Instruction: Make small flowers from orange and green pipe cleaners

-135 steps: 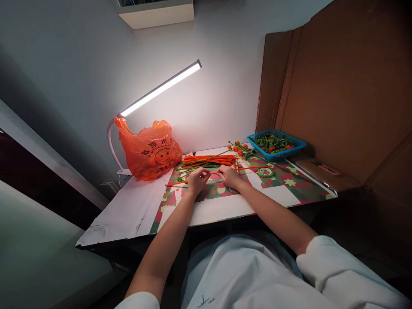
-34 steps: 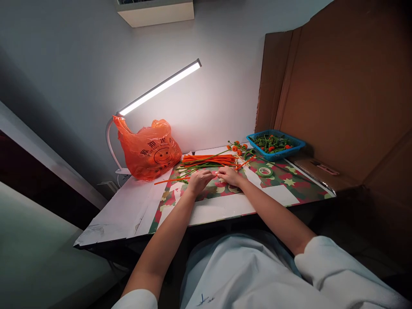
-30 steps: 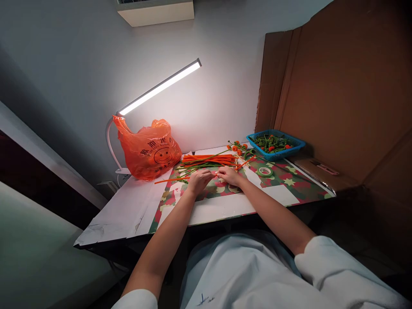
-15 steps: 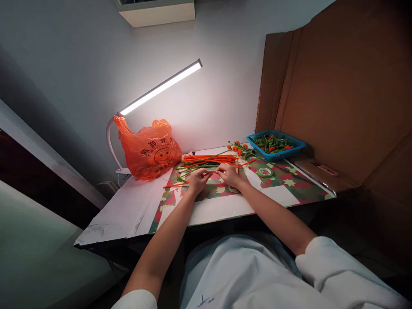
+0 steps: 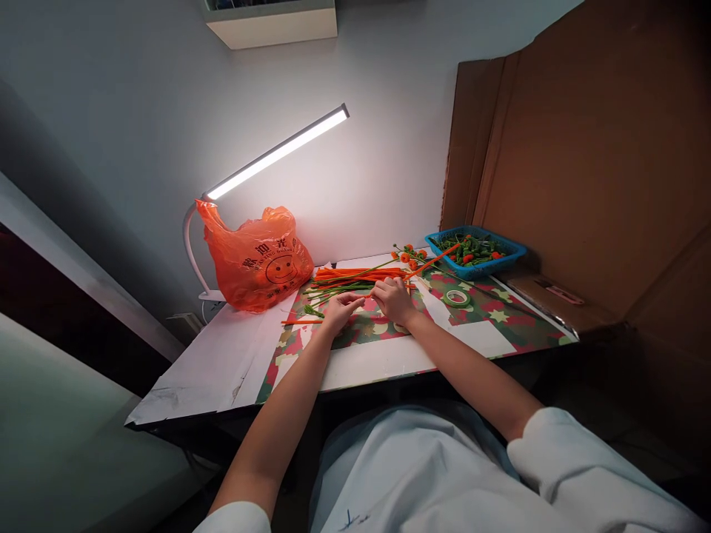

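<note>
Bench point(image 5: 200, 370) bearing one orange bag point(image 5: 266, 263), one blue basket point(image 5: 494, 265), one bundle of orange sticks point(image 5: 355, 274), left hand point(image 5: 340, 312) and right hand point(image 5: 394, 299) nearly closed, both pinching one orange stick point(image 5: 367, 297) before the bundle, one green tape roll point(image 5: 456, 305) rightward

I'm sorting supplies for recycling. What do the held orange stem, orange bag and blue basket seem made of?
Held orange stem: matte, perhaps fuzzy chenille, by its soft colour; too small to be sure.
Orange bag: thin, glossy plastic film, by its creases and highlights.
Blue basket: probably smooth moulded plastic, by its even colour and latticed walls.
</note>
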Tool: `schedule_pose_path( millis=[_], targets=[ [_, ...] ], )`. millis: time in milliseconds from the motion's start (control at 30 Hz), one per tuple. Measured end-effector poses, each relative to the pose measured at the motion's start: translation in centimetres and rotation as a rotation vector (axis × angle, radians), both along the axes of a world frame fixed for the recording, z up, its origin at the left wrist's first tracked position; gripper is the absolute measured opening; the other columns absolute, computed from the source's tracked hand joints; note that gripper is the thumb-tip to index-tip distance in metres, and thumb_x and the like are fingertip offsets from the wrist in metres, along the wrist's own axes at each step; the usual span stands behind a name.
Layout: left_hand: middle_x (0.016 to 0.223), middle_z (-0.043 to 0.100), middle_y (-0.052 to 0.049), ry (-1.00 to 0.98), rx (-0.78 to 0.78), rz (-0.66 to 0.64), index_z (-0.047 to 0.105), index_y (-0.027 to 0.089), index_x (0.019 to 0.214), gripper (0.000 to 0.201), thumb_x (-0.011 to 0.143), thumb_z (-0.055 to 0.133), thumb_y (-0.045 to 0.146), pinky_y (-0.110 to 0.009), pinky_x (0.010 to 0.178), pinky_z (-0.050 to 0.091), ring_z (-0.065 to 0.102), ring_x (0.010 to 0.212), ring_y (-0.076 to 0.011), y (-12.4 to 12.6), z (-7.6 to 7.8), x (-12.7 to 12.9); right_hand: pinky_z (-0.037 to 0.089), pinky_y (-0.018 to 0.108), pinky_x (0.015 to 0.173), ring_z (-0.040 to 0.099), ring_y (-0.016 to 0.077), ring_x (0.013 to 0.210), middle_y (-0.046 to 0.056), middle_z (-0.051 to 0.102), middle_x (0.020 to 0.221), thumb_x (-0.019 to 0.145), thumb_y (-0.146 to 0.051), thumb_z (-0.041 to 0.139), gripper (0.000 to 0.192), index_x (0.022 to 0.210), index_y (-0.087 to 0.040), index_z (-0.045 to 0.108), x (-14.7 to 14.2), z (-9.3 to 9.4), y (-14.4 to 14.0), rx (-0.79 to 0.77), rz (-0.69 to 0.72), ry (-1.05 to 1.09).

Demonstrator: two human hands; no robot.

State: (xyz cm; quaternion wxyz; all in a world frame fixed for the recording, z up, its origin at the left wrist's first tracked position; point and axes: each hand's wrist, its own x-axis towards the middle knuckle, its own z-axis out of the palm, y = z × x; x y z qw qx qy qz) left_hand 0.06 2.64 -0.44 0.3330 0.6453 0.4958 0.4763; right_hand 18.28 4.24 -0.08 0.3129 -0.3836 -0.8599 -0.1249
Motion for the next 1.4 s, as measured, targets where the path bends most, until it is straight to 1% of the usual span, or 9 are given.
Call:
schedule_pose_path(
  millis=[233, 500, 700, 900, 1000, 1100, 1200, 1267, 1400],
  targets=[
    [0.075, 0.071, -0.005, 0.258, 0.255, 0.033, 0.075, 0.019, 0.081, 0.029, 0.075, 0.064, 0.046, -0.023, 0.052, 0.036, 0.050, 0.057, -0.0121, -0.3, -0.1, 0.0, 0.025, 0.033, 0.076, 0.048, 0.0206, 0.086, 0.006, 0.065, 0.088, 0.092, -0.021, 0.049, 0.018, 0.082, -0.018, 0.065, 0.0, -0.7, 0.1, -0.126, -0.029, 0.094],
    [0.072, 0.069, -0.004, 0.291, 0.269, 0.057, 0.074, 0.019, 0.080, 0.027, 0.079, 0.061, 0.043, -0.023, 0.053, 0.039, 0.049, 0.055, -0.0116, -0.5, 0.0, 0.1, 0.026, 0.033, 0.076, 0.049, 0.0207, 0.088, 0.006, 0.067, 0.090, 0.092, -0.022, 0.050, 0.018, 0.083, -0.018, 0.065, 0.0, -0.6, 0.0, -0.153, -0.036, 0.107],
    [0.068, 0.065, -0.004, 0.140, 0.109, -0.008, 0.068, 0.016, 0.077, 0.037, 0.075, 0.063, 0.052, -0.021, 0.047, 0.039, 0.051, 0.052, -0.0109, -0.5, 0.2, 0.2, 0.026, 0.033, 0.076, 0.048, 0.0202, 0.084, 0.006, 0.066, 0.087, 0.093, -0.020, 0.047, 0.021, 0.082, -0.018, 0.065, 0.1, -0.4, -0.2, -0.083, 0.019, 0.110],
    [0.052, 0.052, 0.003, -0.035, -0.195, -0.078, 0.062, 0.015, 0.073, 0.042, 0.069, 0.069, 0.056, -0.020, 0.036, 0.024, 0.037, 0.036, -0.0055, -0.7, 0.9, -0.2, 0.024, 0.034, 0.076, 0.046, 0.0211, 0.085, 0.007, 0.063, 0.086, 0.096, -0.021, 0.042, 0.025, 0.085, -0.019, 0.065, -0.1, -0.1, -0.4, -0.027, 0.035, 0.040],
    [0.048, 0.049, 0.003, -0.076, -0.316, -0.150, 0.060, 0.015, 0.067, 0.040, 0.066, 0.073, 0.052, -0.019, 0.037, 0.024, 0.037, 0.037, -0.0053, -0.4, 1.2, -0.8, 0.024, 0.034, 0.077, 0.046, 0.0209, 0.085, 0.006, 0.063, 0.088, 0.095, -0.019, 0.042, 0.024, 0.086, -0.020, 0.064, -0.1, 0.0, -0.4, 0.035, 0.039, -0.009],
    [0.048, 0.048, 0.002, -0.128, -0.429, -0.271, 0.059, 0.014, 0.063, 0.037, 0.064, 0.075, 0.046, -0.020, 0.039, 0.028, 0.039, 0.040, -0.0054, -0.3, 1.7, -1.3, 0.023, 0.034, 0.077, 0.045, 0.0198, 0.083, 0.005, 0.063, 0.088, 0.095, -0.014, 0.042, 0.024, 0.085, -0.020, 0.063, -0.2, -0.2, -0.4, 0.135, 0.045, -0.064],
    [0.054, 0.050, 0.002, -0.217, -0.493, -0.350, 0.057, 0.013, 0.060, 0.032, 0.063, 0.077, 0.038, -0.019, 0.042, 0.032, 0.043, 0.045, -0.0053, -0.6, 2.4, -1.6, 0.022, 0.035, 0.078, 0.044, 0.0190, 0.081, 0.004, 0.063, 0.088, 0.095, -0.012, 0.041, 0.024, 0.088, -0.019, 0.062, -0.3, -0.5, -0.5, 0.261, 0.054, -0.092],
    [0.058, 0.051, 0.002, -0.271, -0.523, -0.361, 0.056, 0.013, 0.061, 0.030, 0.062, 0.078, 0.034, -0.018, 0.044, 0.034, 0.044, 0.047, -0.0050, -0.8, 2.8, -1.7, 0.022, 0.035, 0.080, 0.043, 0.0189, 0.082, 0.003, 0.063, 0.087, 0.095, -0.011, 0.041, 0.023, 0.090, -0.020, 0.062, -0.3, -0.6, -0.5, 0.320, 0.057, -0.107],
    [0.054, 0.049, 0.003, -0.215, -0.557, -0.320, 0.057, 0.014, 0.063, 0.031, 0.063, 0.078, 0.037, -0.019, 0.041, 0.031, 0.042, 0.044, -0.0048, -0.9, 2.9, -1.7, 0.022, 0.035, 0.081, 0.044, 0.0189, 0.083, 0.002, 0.062, 0.087, 0.095, -0.011, 0.041, 0.024, 0.089, -0.021, 0.062, -0.3, -0.5, -0.6, 0.299, 0.052, -0.120]
  ],
)
